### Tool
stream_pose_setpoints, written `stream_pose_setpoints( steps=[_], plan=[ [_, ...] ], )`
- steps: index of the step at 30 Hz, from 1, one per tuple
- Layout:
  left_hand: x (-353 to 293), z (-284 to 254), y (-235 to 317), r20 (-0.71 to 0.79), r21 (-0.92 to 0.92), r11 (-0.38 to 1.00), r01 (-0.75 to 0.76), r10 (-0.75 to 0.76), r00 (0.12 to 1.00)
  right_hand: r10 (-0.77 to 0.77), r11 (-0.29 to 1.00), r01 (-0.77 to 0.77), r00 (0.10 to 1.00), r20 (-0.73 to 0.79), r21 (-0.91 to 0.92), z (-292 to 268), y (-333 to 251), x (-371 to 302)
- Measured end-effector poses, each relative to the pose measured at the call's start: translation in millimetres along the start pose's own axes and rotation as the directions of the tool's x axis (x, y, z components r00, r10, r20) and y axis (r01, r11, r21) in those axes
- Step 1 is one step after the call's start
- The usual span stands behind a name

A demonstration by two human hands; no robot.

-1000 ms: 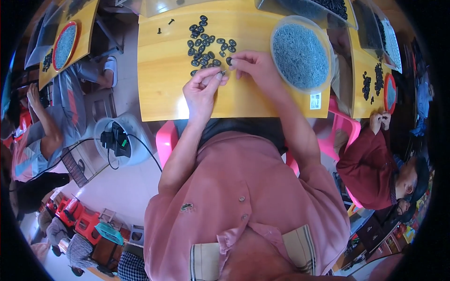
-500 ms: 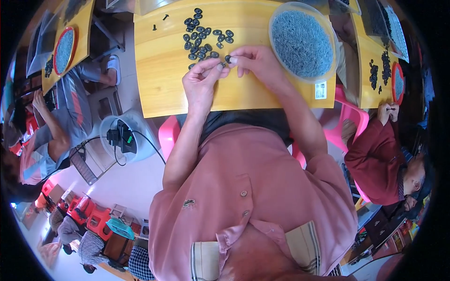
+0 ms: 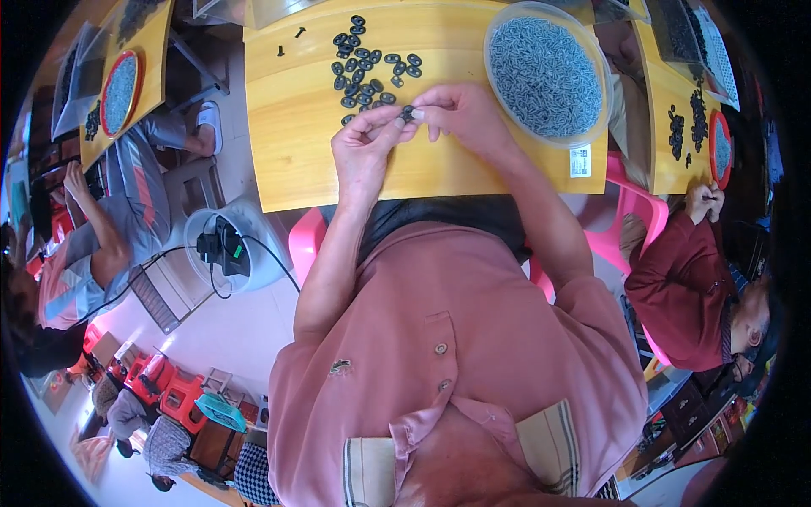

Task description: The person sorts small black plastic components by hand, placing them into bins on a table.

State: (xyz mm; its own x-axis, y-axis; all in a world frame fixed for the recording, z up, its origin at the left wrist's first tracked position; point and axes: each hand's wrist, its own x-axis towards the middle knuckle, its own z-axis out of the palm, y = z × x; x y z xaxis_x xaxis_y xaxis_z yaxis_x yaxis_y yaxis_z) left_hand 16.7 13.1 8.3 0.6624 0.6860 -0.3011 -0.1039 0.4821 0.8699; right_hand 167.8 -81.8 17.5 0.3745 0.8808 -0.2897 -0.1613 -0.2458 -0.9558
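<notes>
Black piece (image 3: pixel 407 113) between the fingers (image 3: pixel 434 95)

At the left there is a clear bucket (image 3: pixel 269 272) with a black adapter (image 3: pixel 228 249) inside. Lower, red stools (image 3: pixel 182 399) stand near a teal basket (image 3: pixel 221 411). At the right, a person (image 3: pixel 683 283) in dark red sits; a pink chair (image 3: pixel 619 209) is seen beside this sitter.

Black piece (image 3: pixel 407 113) partly hidden
</notes>
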Motion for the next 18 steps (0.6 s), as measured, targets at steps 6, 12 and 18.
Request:
stream_pose_setpoints(
  steps=[6,12,18],
  plan=[
    [-1.3,2.7,4.9,-0.021,0.026,0.999,0.020,-0.019,1.000,0.006,1.000,-0.006,1.000,0.015,0.030,-1.0,-2.1,-0.7],
    [-0.3,1.8,6.1,-0.013,0.020,0.998,0.056,-0.055,0.998,0.022,0.998,-0.023,0.999,0.029,0.057,-1.9,2.7,1.9],
    [-0.1,0.7,4.9,-0.029,-0.008,0.998,0.065,-0.065,0.997,0.048,0.998,-0.048,0.999,0.025,0.030,0.6,-3.3,2.3]
  ],
)
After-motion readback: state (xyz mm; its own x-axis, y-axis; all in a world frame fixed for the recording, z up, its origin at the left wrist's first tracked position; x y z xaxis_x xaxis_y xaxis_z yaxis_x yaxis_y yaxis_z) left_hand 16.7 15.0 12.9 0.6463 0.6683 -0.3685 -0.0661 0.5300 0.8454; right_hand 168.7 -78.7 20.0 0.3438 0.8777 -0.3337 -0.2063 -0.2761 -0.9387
